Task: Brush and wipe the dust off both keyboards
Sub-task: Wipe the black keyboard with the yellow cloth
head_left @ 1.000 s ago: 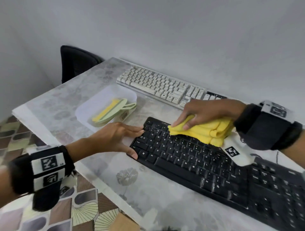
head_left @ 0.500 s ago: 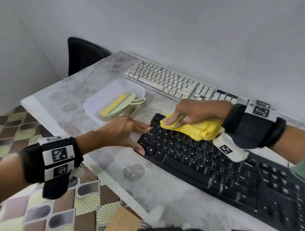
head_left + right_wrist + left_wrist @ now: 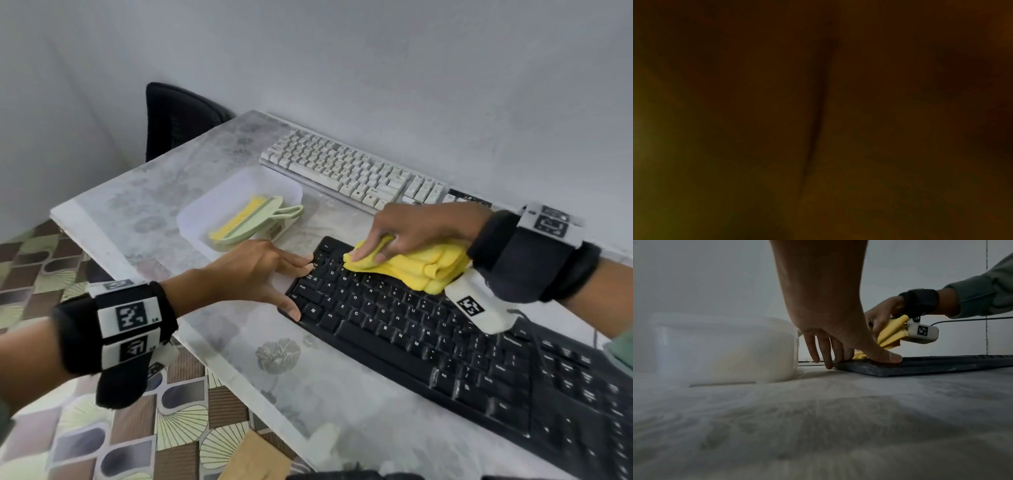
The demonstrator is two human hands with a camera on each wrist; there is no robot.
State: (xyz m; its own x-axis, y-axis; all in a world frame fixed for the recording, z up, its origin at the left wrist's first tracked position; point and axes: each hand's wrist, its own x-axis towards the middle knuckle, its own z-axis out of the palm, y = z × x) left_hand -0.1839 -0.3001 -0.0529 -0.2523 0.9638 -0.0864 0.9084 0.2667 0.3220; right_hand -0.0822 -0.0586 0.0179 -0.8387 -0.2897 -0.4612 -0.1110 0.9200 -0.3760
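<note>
On the tabletop: near keyboard in front, second keyboard behind by the wall, tub holding a brush to their left, cloth on the near keyboard.

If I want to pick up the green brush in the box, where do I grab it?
Probably by the looped handle. The green brush lies in the white box with its yellow bristles toward the far left and its handle poking over the box's right rim. Come from above on that right side and pinch the handle.
</note>
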